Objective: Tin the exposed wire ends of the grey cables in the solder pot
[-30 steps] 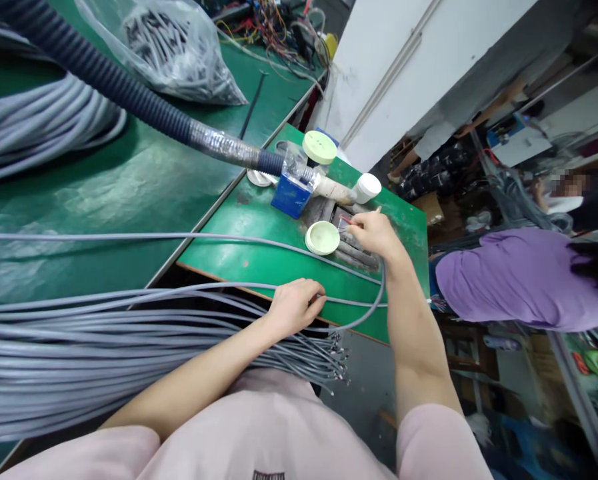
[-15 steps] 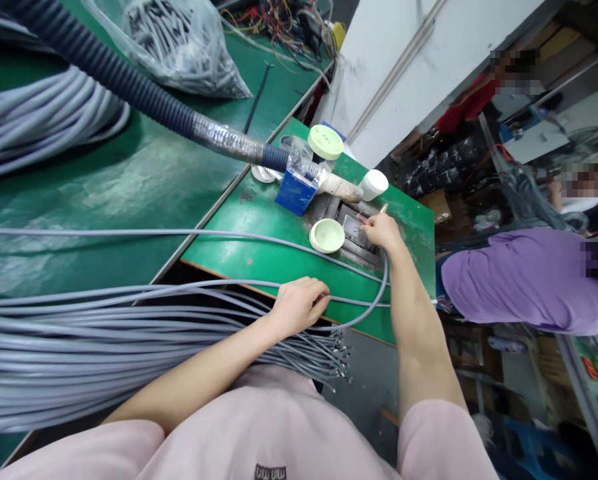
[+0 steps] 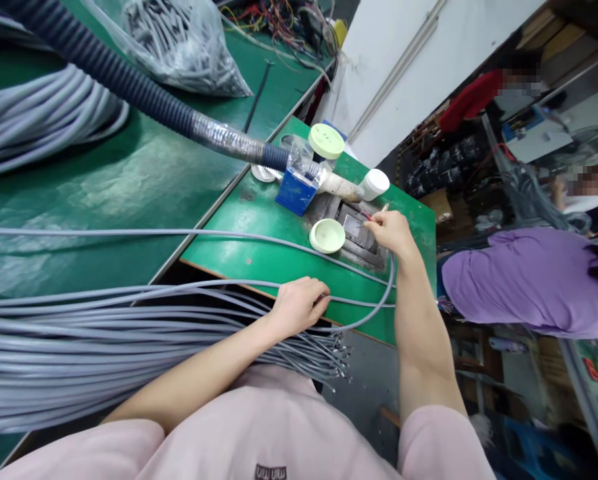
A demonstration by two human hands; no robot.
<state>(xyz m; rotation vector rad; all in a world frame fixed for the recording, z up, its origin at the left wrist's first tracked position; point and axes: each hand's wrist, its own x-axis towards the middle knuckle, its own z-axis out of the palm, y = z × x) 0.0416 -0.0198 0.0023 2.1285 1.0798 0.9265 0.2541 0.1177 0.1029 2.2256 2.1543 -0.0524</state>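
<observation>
My right hand [image 3: 389, 233] is closed on the end of a grey cable [image 3: 391, 270], which loops back below the wrist. Thin wires [image 3: 367, 219], one red and some dark, stick out from the fingertips over the shiny surface of a square solder pot [image 3: 355, 229]. A shallow pale-green tub [image 3: 327, 236] stands just left of the pot. Over the table's front edge, my left hand [image 3: 301, 305] has its fingers curled round grey cable, whose exact hold is partly hidden. Beneath it lies a thick bundle of grey cables [image 3: 129, 347], their cut ends fanned out at right.
A ribbed extraction hose [image 3: 163, 110] comes down to a blue box [image 3: 295, 191] with a nozzle beside the pot. Near it stand a white jar [image 3: 375, 184] and a green-lidded tub [image 3: 325, 141]. A co-worker in purple [image 3: 523, 283] is at the right.
My right hand has shifted slightly right, drawing the wire ends toward the pot's right side; the cable loop has moved with it. My left hand stays in place.
</observation>
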